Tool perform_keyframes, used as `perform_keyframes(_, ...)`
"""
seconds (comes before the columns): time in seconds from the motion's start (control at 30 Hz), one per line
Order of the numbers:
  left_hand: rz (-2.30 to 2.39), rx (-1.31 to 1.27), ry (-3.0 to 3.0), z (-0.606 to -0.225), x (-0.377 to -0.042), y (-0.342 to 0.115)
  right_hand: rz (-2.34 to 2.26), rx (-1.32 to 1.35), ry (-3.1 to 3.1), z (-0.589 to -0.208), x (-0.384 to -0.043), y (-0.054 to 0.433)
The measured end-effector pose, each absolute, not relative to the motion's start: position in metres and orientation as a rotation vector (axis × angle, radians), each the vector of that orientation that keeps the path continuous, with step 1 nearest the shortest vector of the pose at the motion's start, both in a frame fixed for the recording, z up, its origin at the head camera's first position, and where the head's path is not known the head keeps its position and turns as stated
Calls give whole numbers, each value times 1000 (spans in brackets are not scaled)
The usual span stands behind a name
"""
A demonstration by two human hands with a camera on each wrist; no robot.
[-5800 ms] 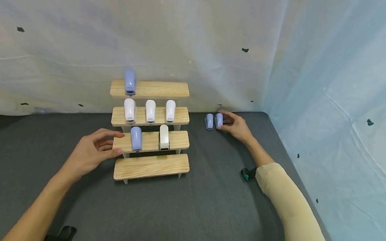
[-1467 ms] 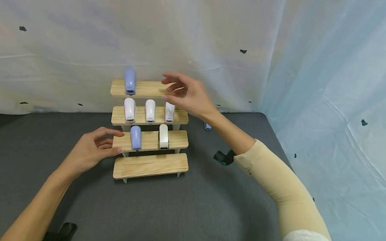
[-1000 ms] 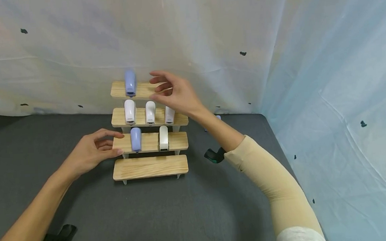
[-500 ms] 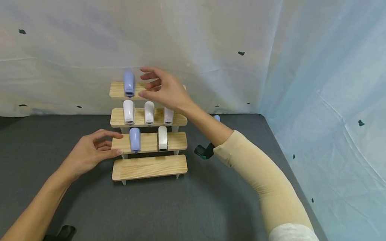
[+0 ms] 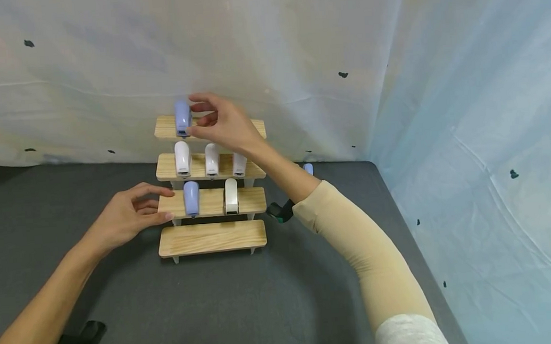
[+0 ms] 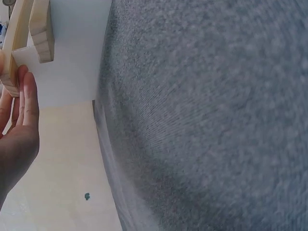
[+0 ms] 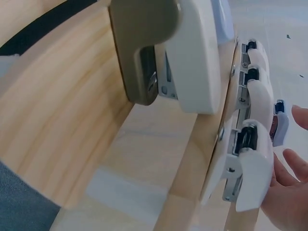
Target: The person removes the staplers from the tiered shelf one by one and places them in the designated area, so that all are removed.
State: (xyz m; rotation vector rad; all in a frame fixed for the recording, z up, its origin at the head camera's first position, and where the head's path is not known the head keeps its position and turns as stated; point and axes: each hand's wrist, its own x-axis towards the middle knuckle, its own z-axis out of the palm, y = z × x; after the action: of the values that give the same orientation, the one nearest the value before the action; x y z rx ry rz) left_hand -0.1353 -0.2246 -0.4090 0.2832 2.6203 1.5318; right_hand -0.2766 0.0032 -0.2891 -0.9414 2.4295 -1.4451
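Observation:
My left hand [image 5: 131,208] grips the left end of the second-lowest board of a stepped wooden display stand [image 5: 212,238], thumb at the front edge; the left wrist view shows fingers [image 6: 30,98] around the board's end. On the top board stands a blue stapler [image 5: 182,117]. My right hand [image 5: 224,121] reaches in from its right, thumb tip overlapping its lower front corner and fingers loosely bent beside it. In the right wrist view a gap shows between the blue stapler [image 7: 280,124] and the fingers.
Three white staplers [image 5: 211,159] line the board below the top one. A second blue stapler [image 5: 191,198] and a white stapler [image 5: 231,196] stand one step lower. Another blue stapler [image 5: 308,168] shows on the grey table behind my right arm. A hanging sheet [image 5: 295,42] closes the back.
My right hand has gone from the blue staplers on the table up to the top board, then leftward to the blue stapler there. My left hand keeps its place on the stand.

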Motion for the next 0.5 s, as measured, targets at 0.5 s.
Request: perform_keyframes(0.5, 1527, 261, 2619, -408, -135, -228, -1299, -933, 2461, -285, -281, -11)
